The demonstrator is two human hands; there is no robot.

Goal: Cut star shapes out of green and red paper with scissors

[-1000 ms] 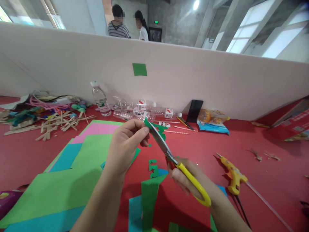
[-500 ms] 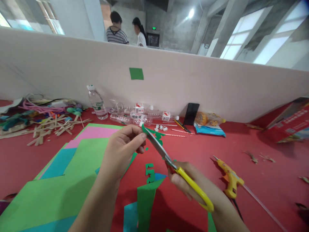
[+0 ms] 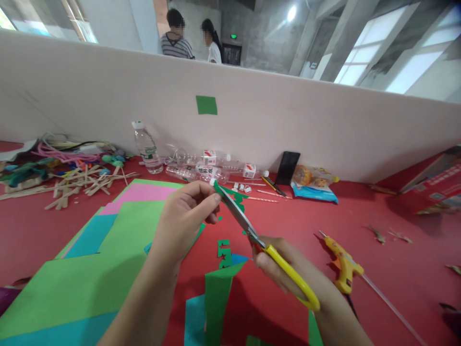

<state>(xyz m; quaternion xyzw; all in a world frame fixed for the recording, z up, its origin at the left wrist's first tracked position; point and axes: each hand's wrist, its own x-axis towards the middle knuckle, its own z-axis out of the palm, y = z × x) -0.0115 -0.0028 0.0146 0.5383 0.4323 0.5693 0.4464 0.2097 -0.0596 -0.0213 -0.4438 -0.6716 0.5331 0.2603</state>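
Scissors (image 3: 256, 238) gripped in closed right hand (image 3: 293, 259); left hand (image 3: 189, 206) pinches green scrap (image 3: 216, 186) at their tips; bottles (image 3: 209, 173) near worktop's (image 3: 298, 221) far edge.

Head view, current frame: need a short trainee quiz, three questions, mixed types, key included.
1. Multiple choice. Which hand grips the yellow-handled scissors? A) left only; B) right only; C) both.
2. True or false. The yellow glue gun lies to the right of the scissors in the picture.
3. Fill in the blank. The left hand holds, near the blade tips, a small piece coloured ____.

Key:
1. B, the right hand.
2. True.
3. Green.
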